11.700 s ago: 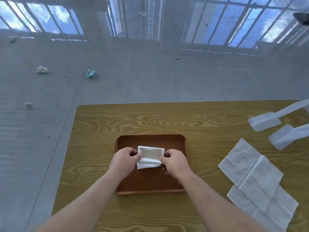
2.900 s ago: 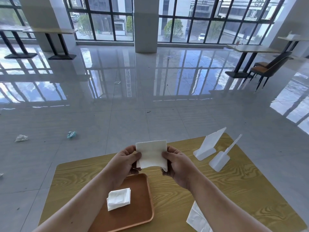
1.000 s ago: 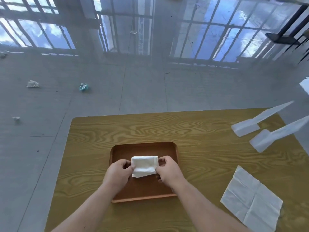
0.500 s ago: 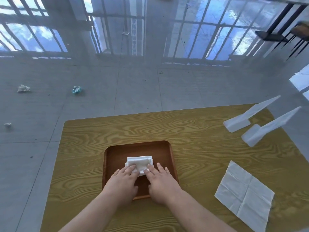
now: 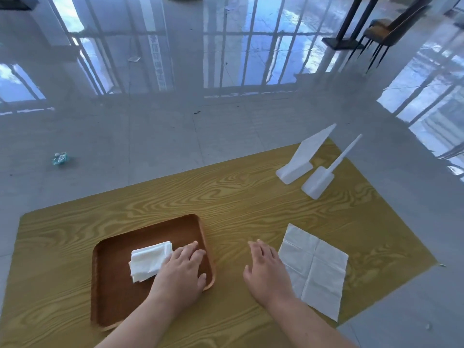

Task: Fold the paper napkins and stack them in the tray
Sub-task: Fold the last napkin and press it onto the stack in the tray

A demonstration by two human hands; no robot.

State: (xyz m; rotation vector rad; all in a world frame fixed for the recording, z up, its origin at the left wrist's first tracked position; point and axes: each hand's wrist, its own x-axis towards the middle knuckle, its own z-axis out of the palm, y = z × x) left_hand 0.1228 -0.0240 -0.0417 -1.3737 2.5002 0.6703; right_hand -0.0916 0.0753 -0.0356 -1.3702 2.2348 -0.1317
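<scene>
A small stack of folded white napkins [image 5: 148, 259] lies inside the brown wooden tray [image 5: 113, 297] on the table. My left hand [image 5: 184, 268] rests flat in the tray, fingers spread, its edge touching the stack's right side. My right hand [image 5: 267, 271] hovers open over the bare tabletop between the tray and an unfolded white napkin [image 5: 315, 268], which lies flat at the right with its creases showing. Neither hand holds anything.
Two white plastic sign stands [image 5: 305, 155] [image 5: 326, 172] sit at the far right of the yellow wood-grain table [image 5: 238, 194]. The table's right corner is close to the unfolded napkin. Litter [image 5: 59, 158] lies on the glossy floor; a chair [image 5: 391, 28] stands far off.
Both hands pressed the folded napkin onto the stack in the tray, then let go. My right hand has moved right, out of the tray toward the unfolded napkin. The view has swung right.
</scene>
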